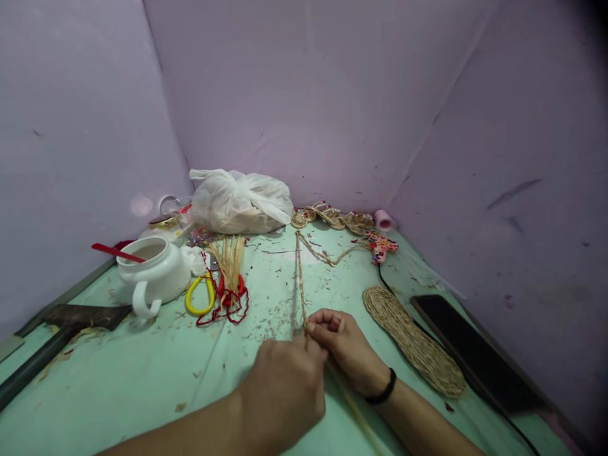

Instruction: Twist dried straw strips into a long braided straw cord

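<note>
A thin braided straw cord (301, 272) runs taut toward me from the far part of the table. My right hand (351, 345), with a black band on its wrist, pinches the cord between thumb and fingertips. Just in front and to the left, my left hand (285, 389) is closed around the cord's near end; slight blur and its own knuckles hide the fingertips. A pale loose strand (354, 405) trails from between the hands to the lower right. Beyond my right hand lies a woven straw sole (413, 339), flat on the table.
A hammer-like tool (85, 316), a white pot (156, 266), yellow-and-red-handled scissors (200, 294), straw strips (231, 259) and red yarn (242, 310) lie left. Behind are a tied plastic bag (242, 206), small woven sandals (332, 218) and a pink spool (384, 220). A phone (475, 351) lies right.
</note>
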Motion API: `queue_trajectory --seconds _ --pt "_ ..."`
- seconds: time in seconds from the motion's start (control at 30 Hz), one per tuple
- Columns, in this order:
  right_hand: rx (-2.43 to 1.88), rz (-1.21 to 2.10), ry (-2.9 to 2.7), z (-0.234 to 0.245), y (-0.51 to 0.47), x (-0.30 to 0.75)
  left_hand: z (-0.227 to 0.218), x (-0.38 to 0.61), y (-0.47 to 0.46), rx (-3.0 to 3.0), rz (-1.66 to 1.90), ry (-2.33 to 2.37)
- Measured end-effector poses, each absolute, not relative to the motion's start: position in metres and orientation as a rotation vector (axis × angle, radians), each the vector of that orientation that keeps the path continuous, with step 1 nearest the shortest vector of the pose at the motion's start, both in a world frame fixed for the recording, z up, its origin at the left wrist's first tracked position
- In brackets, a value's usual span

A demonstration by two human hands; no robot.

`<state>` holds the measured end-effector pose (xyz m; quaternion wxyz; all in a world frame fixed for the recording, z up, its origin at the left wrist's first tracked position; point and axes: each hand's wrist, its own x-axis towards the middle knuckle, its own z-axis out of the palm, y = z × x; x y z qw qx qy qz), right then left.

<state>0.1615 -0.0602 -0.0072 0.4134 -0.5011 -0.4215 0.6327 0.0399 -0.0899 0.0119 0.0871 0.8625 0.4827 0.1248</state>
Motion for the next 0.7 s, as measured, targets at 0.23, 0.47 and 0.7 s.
queue_trajectory --seconds 0.23,0.47,0.7 --pt "-1.186 1.636 -1.117 -0.01 -0.058 0.165 0.021 0.028 -0.048 1.159 0.45 1.306" --pt "-1.224 1.537 -1.352 -0.011 -0.054 0.167 0.012 0.03 -0.045 1.142 0.412 1.334" --pt "-1.277 1.423 -1.481 -0.011 -0.052 0.173 0.002 0.028 -0.041 1.377 0.638 1.249"
